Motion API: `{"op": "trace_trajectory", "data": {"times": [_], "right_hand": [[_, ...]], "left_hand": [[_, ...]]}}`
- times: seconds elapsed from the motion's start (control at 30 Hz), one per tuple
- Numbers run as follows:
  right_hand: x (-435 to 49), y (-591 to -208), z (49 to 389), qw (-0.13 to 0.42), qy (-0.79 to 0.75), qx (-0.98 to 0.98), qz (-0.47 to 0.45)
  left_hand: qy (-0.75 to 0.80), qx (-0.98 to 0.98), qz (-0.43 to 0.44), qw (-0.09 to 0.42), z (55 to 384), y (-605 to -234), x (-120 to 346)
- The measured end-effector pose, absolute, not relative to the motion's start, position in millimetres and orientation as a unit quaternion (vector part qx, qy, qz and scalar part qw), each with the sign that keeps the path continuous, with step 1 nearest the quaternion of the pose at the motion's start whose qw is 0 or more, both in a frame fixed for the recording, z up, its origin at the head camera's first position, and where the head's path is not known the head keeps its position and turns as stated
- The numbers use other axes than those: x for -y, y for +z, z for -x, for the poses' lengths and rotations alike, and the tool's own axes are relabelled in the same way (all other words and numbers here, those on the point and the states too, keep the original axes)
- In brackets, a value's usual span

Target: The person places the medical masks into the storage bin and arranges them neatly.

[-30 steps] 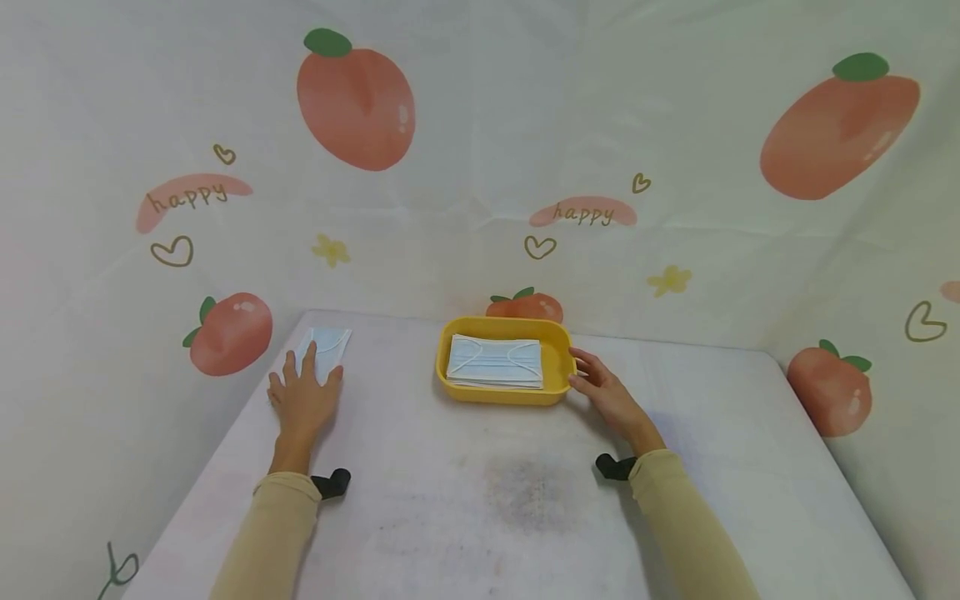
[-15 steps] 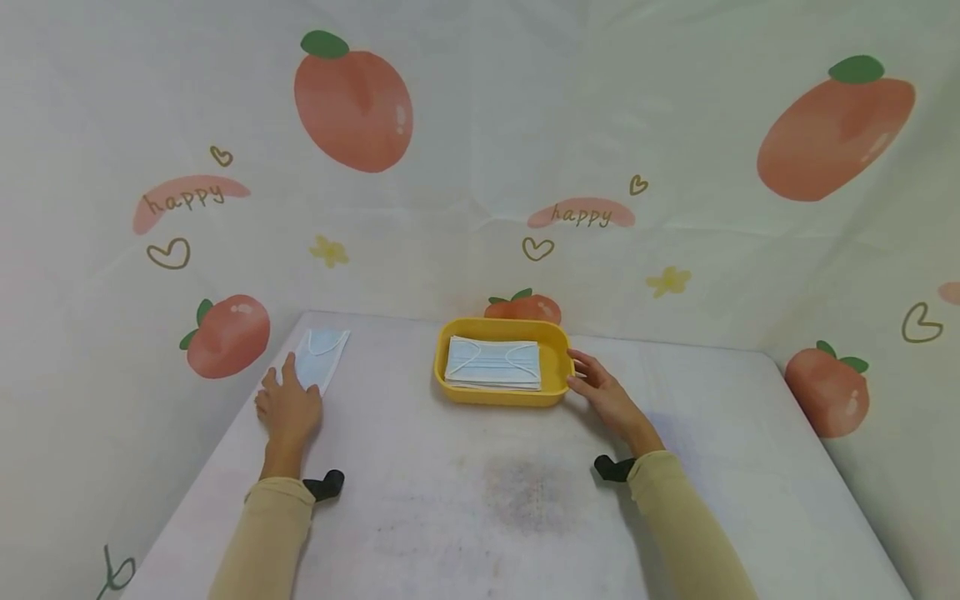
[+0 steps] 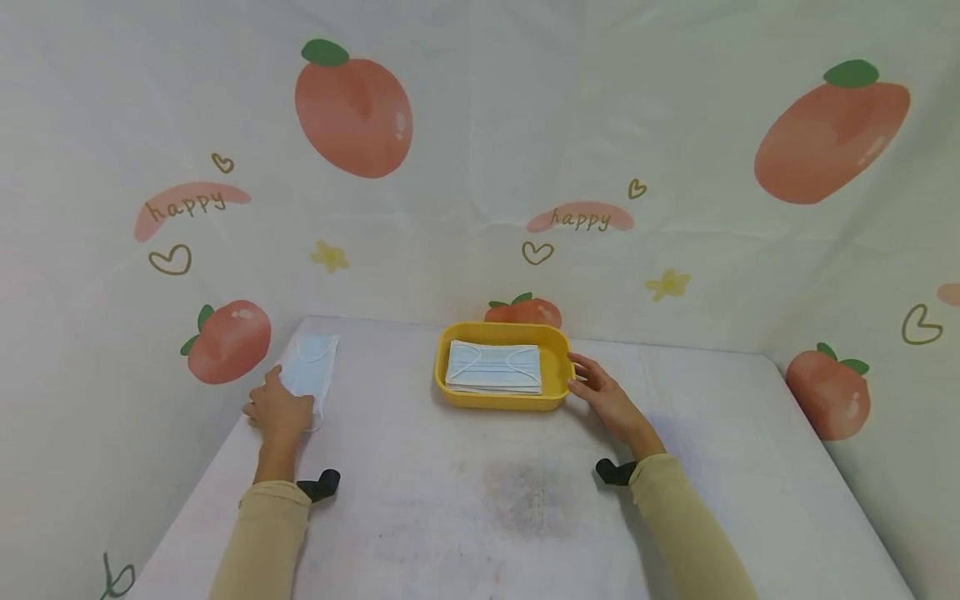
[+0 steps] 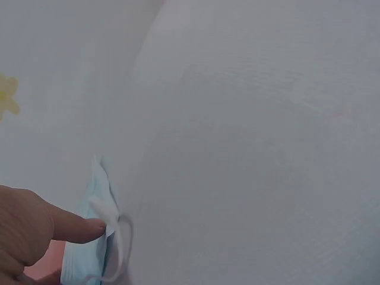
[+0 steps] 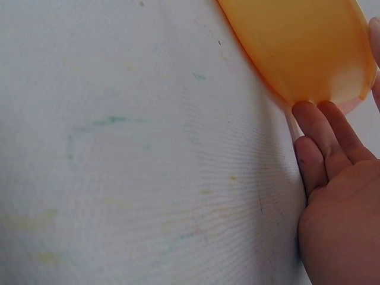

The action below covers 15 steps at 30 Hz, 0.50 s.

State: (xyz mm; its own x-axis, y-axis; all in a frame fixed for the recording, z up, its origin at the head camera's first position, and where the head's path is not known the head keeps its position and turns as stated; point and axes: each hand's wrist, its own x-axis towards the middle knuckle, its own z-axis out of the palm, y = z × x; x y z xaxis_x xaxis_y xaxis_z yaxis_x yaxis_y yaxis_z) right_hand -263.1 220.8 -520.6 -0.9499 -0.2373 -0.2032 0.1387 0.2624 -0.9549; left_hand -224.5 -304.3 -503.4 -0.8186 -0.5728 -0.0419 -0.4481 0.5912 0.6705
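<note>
At the table's left edge my left hand (image 3: 277, 410) pinches the near end of a pale blue disposable face mask (image 3: 309, 368). In the left wrist view the thumb presses on the mask (image 4: 86, 255) beside a white ear loop, with the other fingers mostly hidden behind it. A yellow tray (image 3: 495, 402) stands at the back middle, holding a neat stack of masks (image 3: 491, 368) toward its left side. My right hand (image 3: 611, 408) rests at the tray's right end. Seen from the right wrist, its extended fingertips touch the outer wall of the tray (image 5: 297, 47).
A white cloth covers the table (image 3: 420, 500), with a greyish stain near the middle front. Behind and beside it hangs a white curtain (image 3: 465, 150) printed with peaches, hearts and flowers. Black camera mounts (image 3: 321, 486) jut from both wrists.
My left hand has drawn back toward the near left, from lying over the mask to pinching its near end. The mask has shifted slightly left and nearer. The right hand stays at the tray.
</note>
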Motion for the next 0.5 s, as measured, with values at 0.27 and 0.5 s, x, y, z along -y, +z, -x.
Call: {"op": "trace_trajectory", "data": {"times": [0.27, 0.5], "right_hand": [[-220.8, -522.6, 264.8, 0.157, -0.596, -0.787, 0.026], [-220.2, -522.2, 264.0, 0.160, -0.595, -0.787, 0.019]], "left_hand": [[-0.367, 0.885, -0.277, 0.072, 220.3, -498.7, 308.5], [-0.413, 0.873, -0.249, 0.074, 220.7, -502.4, 312.0]]}}
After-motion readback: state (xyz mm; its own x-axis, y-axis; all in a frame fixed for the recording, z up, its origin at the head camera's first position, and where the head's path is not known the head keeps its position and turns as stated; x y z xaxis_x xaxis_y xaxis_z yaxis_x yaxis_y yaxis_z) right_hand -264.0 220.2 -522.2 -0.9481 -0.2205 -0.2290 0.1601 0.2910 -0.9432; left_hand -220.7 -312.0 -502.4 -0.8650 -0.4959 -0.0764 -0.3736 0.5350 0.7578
